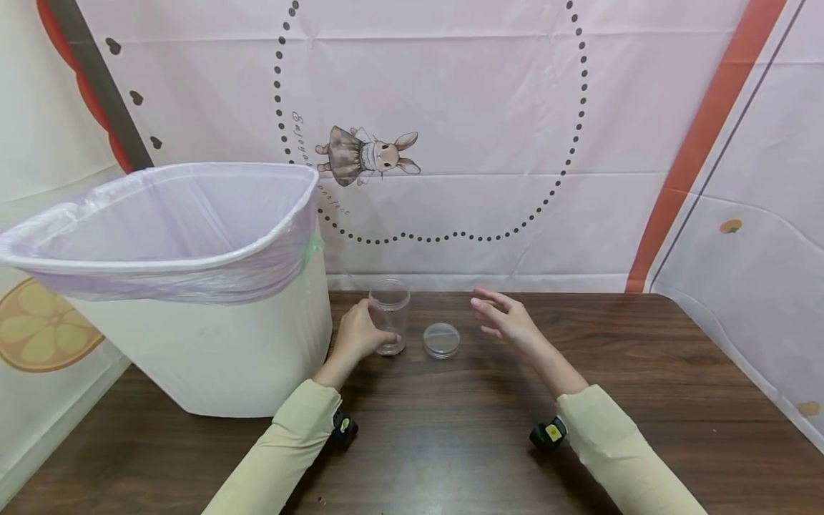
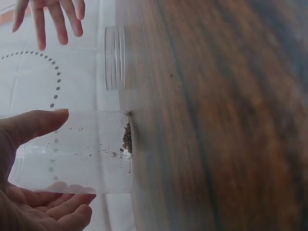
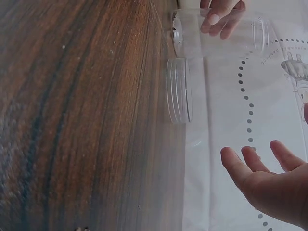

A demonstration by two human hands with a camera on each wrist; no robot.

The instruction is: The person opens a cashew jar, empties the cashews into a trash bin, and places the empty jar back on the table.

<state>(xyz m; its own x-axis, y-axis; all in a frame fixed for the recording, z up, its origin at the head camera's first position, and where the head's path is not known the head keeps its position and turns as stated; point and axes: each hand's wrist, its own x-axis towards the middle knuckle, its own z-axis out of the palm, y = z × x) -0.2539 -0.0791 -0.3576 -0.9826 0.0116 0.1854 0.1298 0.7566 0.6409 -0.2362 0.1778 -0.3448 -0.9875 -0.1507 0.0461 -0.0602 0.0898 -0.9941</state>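
While I scan from the left, the first thing I meet is the white bin point(image 1: 212, 357), lined with a pale purple bag point(image 1: 161, 222), standing at the left end of the wooden bench point(image 1: 644, 372). Just right of it my left hand point(image 1: 357, 336) is wrapped around the clear jar point(image 1: 390, 304), thumb on one side and fingers curled round the other, so I have a firm hold of it. That jar stands upright on the bench with its mouth open at the top, near the back edge; the left wrist view shows dark specks point(image 2: 126, 139) sitting at its bottom. Right beside the jar, not touching it, the clear lid point(image 1: 441, 340) lies flat on the bench. Further right my right hand point(image 1: 505, 318) hovers above the bench, fingers spread and relaxed, holding nothing, near the lid but apart from it. Behind everything hangs a pink cloth point(image 1: 644, 143) printed with a dotted ring and a rabbit point(image 1: 367, 154)
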